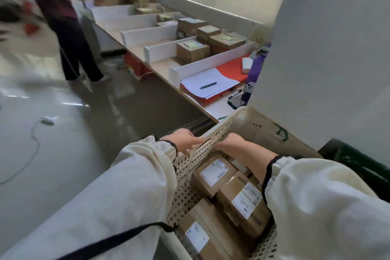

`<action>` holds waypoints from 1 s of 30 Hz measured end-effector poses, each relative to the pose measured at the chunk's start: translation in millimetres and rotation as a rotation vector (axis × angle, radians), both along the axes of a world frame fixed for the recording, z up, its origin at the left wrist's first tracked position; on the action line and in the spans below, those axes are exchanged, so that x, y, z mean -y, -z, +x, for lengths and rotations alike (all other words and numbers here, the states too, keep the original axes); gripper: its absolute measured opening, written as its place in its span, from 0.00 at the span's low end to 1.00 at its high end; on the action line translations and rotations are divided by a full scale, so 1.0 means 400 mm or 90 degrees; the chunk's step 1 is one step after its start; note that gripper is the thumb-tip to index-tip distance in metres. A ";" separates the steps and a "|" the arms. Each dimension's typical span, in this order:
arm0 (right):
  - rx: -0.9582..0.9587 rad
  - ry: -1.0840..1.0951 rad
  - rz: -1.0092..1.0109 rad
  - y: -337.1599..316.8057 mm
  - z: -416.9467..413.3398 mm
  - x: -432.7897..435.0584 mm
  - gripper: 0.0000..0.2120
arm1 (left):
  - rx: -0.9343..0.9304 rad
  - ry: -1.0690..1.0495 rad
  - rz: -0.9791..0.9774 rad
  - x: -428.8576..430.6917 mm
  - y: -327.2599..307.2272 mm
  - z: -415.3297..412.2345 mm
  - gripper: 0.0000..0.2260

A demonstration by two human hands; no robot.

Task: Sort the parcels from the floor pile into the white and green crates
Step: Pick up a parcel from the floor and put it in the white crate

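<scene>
A white perforated crate (249, 126) fills the lower middle, packed with several brown cardboard parcels (213, 175) that carry white labels. My left hand (185, 140) grips the crate's near-left rim from outside, fingers curled over the edge. From inside the crate, my right hand (234, 143) grips the same rim. A dark green crate (358, 162) stands just right of the white one, partly hidden by my right sleeve.
A long table (162, 69) with white dividers runs along the window, holding brown boxes (193, 50), papers with a pen (207, 85) and a phone (236, 101). Another person (63, 17) stands at its far end. A cable (33, 139) lies on the glossy floor.
</scene>
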State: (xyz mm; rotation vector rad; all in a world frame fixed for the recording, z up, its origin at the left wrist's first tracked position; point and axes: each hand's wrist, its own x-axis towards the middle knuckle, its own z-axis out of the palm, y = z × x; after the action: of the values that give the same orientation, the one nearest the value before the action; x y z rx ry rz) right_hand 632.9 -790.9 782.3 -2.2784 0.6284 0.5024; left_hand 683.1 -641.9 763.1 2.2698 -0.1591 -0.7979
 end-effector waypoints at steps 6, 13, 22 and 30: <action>0.026 -0.251 -0.104 -0.014 0.034 -0.344 0.08 | 0.006 -0.230 0.019 -0.369 -0.023 -0.132 0.20; 0.018 -0.500 -0.011 -0.031 -0.107 -0.815 0.15 | 0.028 -0.523 0.041 -0.844 -0.077 -0.458 0.19; -0.013 -0.766 -0.037 -0.043 -0.525 -1.429 0.12 | -0.028 -0.777 0.120 -1.361 -0.084 -1.058 0.11; -0.049 -1.054 0.031 0.032 -1.072 -1.837 0.10 | -0.076 -1.067 0.109 -1.573 -0.048 -1.654 0.12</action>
State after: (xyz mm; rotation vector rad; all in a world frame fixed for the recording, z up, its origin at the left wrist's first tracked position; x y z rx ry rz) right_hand 204.0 -56.2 769.6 -2.2371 -1.4038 1.2602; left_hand 21.5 -12.6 782.1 1.6182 1.6510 0.0216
